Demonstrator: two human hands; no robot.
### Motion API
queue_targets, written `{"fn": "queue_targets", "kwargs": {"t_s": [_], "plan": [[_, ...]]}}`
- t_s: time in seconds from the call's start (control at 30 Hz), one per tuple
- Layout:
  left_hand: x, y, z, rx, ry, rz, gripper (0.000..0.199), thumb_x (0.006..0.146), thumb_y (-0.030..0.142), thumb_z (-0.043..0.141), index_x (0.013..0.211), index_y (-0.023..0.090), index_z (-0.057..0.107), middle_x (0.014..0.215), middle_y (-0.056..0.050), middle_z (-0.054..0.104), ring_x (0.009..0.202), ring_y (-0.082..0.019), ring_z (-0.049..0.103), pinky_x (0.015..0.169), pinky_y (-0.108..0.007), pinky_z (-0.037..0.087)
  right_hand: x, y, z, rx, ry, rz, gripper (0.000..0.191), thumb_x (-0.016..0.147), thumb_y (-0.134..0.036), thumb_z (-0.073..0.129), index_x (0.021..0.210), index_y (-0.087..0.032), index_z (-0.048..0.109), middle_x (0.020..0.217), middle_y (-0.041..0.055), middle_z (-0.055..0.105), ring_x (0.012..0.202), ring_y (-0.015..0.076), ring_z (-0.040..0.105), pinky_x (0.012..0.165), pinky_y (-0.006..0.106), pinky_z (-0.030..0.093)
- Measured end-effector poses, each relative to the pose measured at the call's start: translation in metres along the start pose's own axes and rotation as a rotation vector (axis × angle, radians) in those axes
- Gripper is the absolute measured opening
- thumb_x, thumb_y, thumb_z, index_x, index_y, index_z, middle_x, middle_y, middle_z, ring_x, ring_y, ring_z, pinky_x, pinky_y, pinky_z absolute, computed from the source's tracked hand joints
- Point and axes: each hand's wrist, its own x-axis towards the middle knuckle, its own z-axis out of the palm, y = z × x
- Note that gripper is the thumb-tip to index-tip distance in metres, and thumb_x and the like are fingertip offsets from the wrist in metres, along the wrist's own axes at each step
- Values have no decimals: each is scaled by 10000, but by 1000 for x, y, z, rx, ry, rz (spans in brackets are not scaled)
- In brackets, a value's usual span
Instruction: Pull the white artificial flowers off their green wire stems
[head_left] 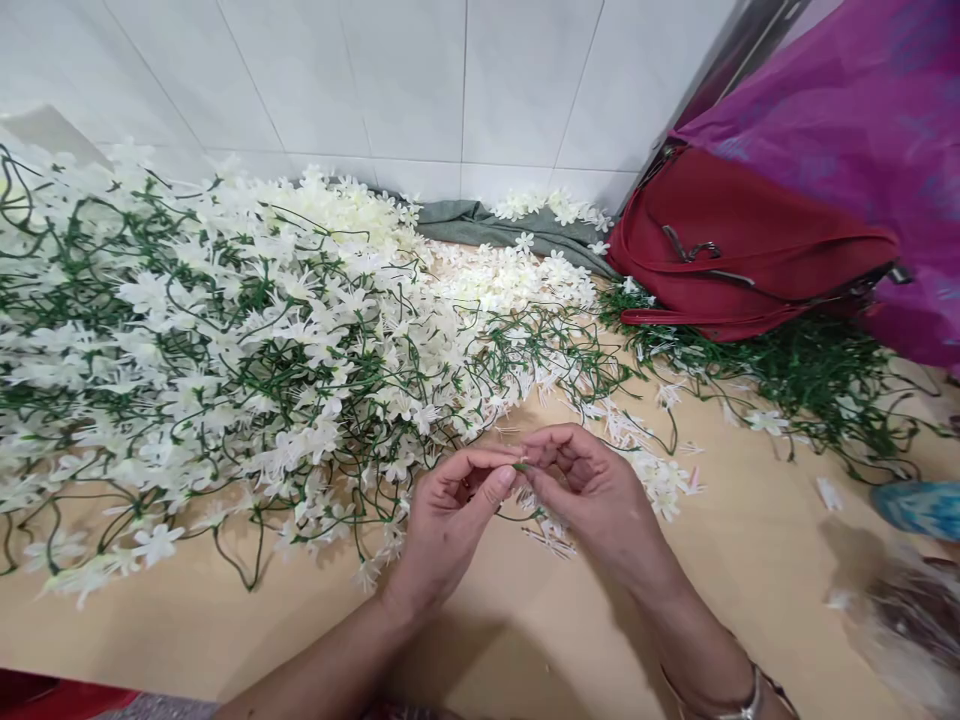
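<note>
My left hand and my right hand meet above the table, fingertips touching. Between them they pinch a thin green artificial flower stem, with a tiny pale tip showing at the fingers. Most of that piece is hidden by the fingers. Left of my hands lies a large heap of white artificial flowers on curly green stems. Just beyond my fingers are loose green stems and white stamen pieces.
Loose white blossoms lie by a grey-green cloth along the tiled wall. A red bag rests on green stems at right, beside purple fabric. A clear plastic bag sits at the lower right.
</note>
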Motion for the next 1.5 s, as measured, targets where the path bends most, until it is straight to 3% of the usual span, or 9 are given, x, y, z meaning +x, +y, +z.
{"fn": "queue_targets", "kwargs": {"t_s": [0.17, 0.3, 0.47, 0.73, 0.93, 1.13, 1.27, 1.4, 1.5], "plan": [[-1, 4, 2, -15, -19, -70, 155, 942, 340, 762, 964, 189, 790, 1056, -66, 810, 755, -110, 728, 734, -219, 607, -4, 1, 6, 96, -19, 65, 261, 781, -260, 847, 999, -239, 705, 863, 17, 789, 733, 159, 729, 660, 262, 609], [1, 7, 5, -23, -1, -131, 218, 930, 402, 770, 959, 186, 759, 882, -35, 803, 686, -113, 729, 707, -220, 605, -6, -4, 9, 18, 66, 5, 152, 841, -307, 822, 953, -232, 751, 912, 45, 803, 798, 172, 741, 695, 271, 613], [2, 4, 3, -13, 65, -120, 232, 951, 415, 738, 978, 184, 737, 1133, -73, 800, 689, -107, 733, 755, -261, 615, -5, -14, 4, -16, 154, -110, 70, 844, -259, 822, 831, -233, 759, 931, 39, 793, 876, 182, 758, 848, 309, 618], [1, 5, 1, 7, 63, -96, 215, 939, 383, 755, 929, 172, 715, 845, -8, 747, 632, -83, 667, 682, -214, 566, -3, -17, -7, -141, 182, -150, 59, 872, -290, 796, 837, -248, 772, 994, 52, 773, 984, 204, 729, 920, 348, 584], [-4, 9, 2, 23, 9, -84, 230, 958, 394, 722, 969, 166, 692, 776, 9, 673, 564, -73, 596, 593, -204, 514, 4, -9, -27, -239, 291, -145, 100, 863, -302, 781, 886, -227, 718, 912, 44, 746, 797, 184, 680, 811, 341, 553], [-5, 13, 0, 16, -63, -147, 193, 980, 377, 656, 934, 199, 598, 768, 20, 651, 472, -55, 442, 494, -203, 385, 4, -11, -44, -538, 10, -84, 128, 894, -289, 696, 993, -233, 757, 687, -11, 625, 645, 166, 579, 597, 280, 475], [-7, 19, 3, 150, -113, -178, 216, 942, 382, 675, 857, 208, 579, 658, 45, 489, 550, -101, 381, 517, -223, 321, 0, -10, -42, -605, -150, -63, 207, 902, -267, 682, 1091, -250, 765, 689, -19, 618, 605, 157, 556, 561, 279, 454], [-11, 15, 4, 252, -161, -102, 144, 995, 346, 615, 957, 207, 609, 641, 71, 350, 580, -118, 337, 558, -243, 295, 1, -9, -33, -818, -241, -176, 140, 903, -176, 637, 872, -248, 752, 695, -4, 618, 622, 165, 547, 577, 295, 413], [-13, 7, 2, 351, -136, -19, 155, 1039, 327, 565, 1131, 218, 628, 677, 66, 362, 610, -122, 381, 591, -248, 315, 3, -12, -30, -865, -251, -214, 191, 900, -146, 620, 740, -233, 675, 709, 4, 618, 647, 168, 544, 597, 298, 398]]}}
